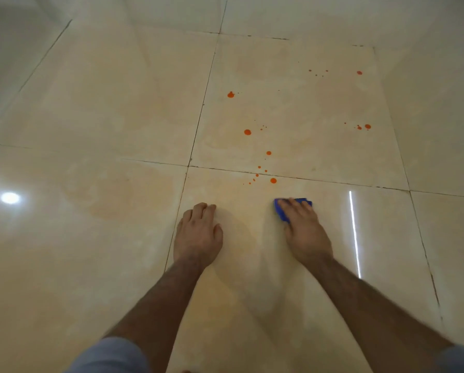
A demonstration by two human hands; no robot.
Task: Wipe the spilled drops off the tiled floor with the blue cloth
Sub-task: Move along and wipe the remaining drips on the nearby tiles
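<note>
The blue cloth lies bunched flat on the tiled floor, on the near tile just this side of a grout line, and most of it is hidden under the right hand. That hand rests palm down on top of it, its fingers laid out fairly straight and close together, pressing the cloth to the floor rather than pinching it. Only the far edge and the left corner of the cloth show past the fingertips.

Just beyond the cloth sits the nearest orange drop, close to the grout line, with a scatter of small specks beside it. Farther out on the next tile are more drops: one mid-tile, one beyond it to the left, a pair toward the right and one far right, with tiny flecks between them. All of these look round and unsmeared, so I judge that they have not been wiped.

The left hand is planted on the same near tile, well apart from the cloth, palm down, fingers loosely together and slightly bent at the tips, seemingly as a support.

The near tile around the hands shows no drops, only a faint orange tint that may be the tile's own pattern. As far as this view goes, nearly all the wiping is left, starting with the nearest drop
</note>
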